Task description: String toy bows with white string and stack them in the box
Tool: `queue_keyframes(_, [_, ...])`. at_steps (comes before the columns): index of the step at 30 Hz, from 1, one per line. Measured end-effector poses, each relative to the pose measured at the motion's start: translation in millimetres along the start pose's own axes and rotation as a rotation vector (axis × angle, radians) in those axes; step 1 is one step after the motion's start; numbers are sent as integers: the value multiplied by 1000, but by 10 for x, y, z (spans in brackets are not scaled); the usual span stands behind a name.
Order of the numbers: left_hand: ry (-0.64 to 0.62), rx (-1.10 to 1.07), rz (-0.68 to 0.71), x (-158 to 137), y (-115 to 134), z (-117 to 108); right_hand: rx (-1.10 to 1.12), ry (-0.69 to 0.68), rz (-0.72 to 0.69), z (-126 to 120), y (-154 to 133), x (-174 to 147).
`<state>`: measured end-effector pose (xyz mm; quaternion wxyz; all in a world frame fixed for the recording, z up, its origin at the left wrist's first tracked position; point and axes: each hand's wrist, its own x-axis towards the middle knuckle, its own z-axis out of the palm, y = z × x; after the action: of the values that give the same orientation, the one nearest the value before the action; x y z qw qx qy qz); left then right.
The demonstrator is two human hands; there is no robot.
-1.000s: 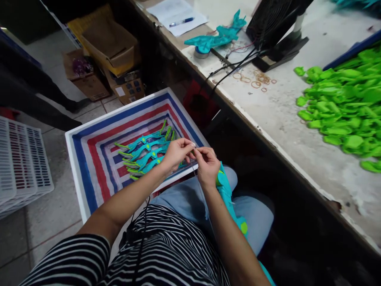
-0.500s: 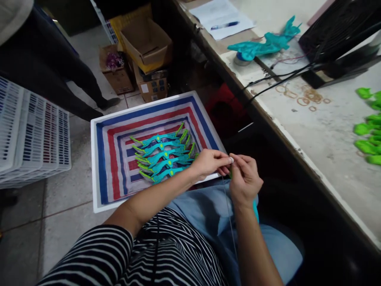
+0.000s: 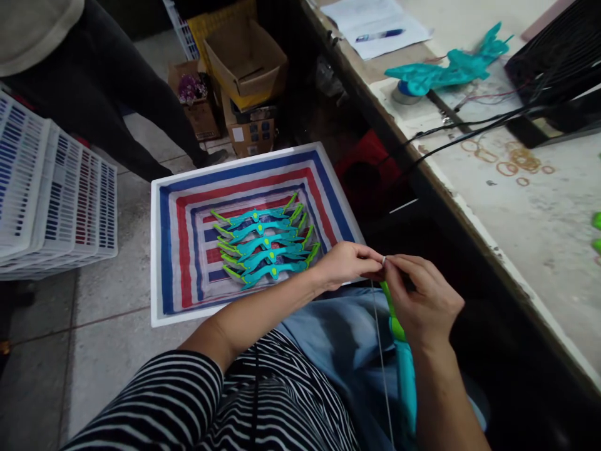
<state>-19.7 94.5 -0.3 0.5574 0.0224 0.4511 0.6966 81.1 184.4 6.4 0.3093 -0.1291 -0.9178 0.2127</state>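
A teal and green toy bow (image 3: pixel 407 382) stands upright along my lap, partly behind my right forearm. My right hand (image 3: pixel 425 300) is closed in a pinch at the bow's green upper end. My left hand (image 3: pixel 350 263) pinches at the same spot, fingertips meeting the right ones. Between them shows a small white piece, perhaps the string's end loop. A thin pale string (image 3: pixel 382 360) runs down from the left fingers. The bow's tip is hidden by the fingers. In a white-rimmed tray (image 3: pixel 171 316) beyond my left arm lie several similar teal and green bows (image 3: pixel 267 243).
On the right is a worktable (image 3: pixel 530 250) with rubber bands (image 3: pixel 521 160), a teal molded piece (image 3: pixel 446 72), cables and a black device (image 3: pixel 558 62). White crates (image 3: pixel 77 194) stand at left by a person's legs (image 3: pixel 141 94). Cardboard boxes (image 3: pixel 248 69) are behind the tray.
The view has shifted. Both hands, still pinched together, are farther right in the picture. My right hand has turned outward, and more of the bow shows below it.
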Motion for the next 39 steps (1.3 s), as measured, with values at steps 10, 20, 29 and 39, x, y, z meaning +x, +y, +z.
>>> queue_keyframes(10, [179,799,306,-81,-111,-39,57,25,175,10,-7,-202])
queue_keyframes(20, [90,1136,341,-161,-159,-145,-202,-11,-103,105,61,-405])
queue_keyframes(29, [141,824,438,-122,-208,-284,-153,-56,201,180,78,-396])
queue_keyframes(39, [254,307,182,-166,-311,-900,-465,-304,574,-679,-165,-2222])
